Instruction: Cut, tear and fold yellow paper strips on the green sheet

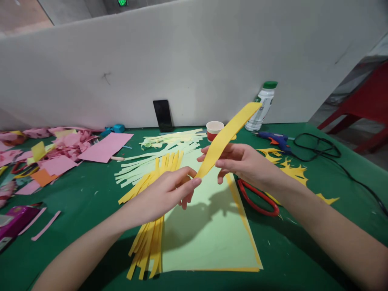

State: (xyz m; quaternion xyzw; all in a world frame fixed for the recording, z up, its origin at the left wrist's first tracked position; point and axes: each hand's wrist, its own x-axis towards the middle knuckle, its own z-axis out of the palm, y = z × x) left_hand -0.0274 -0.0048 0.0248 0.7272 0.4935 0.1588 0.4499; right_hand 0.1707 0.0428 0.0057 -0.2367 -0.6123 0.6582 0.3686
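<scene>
A broad yellow paper strip slants up to the right above the table. My left hand pinches its lower end between thumb and fingers. Around the strip's middle, my right hand has fingers behind it and the thumb at its near edge, a loose hold. Below both hands lies a stack of pale green paper, with yellow paper edges showing beneath. Thin yellow strips lie along its left side, partly hidden by my left hand. Red-handled scissors rest under my right forearm, their blades hidden.
Pale green strips lie behind the stack. A paper cup, a leaning phone and a bottle stand near the white partition. At right are a corded glue gun and yellow scraps. Pink paper crowds the left.
</scene>
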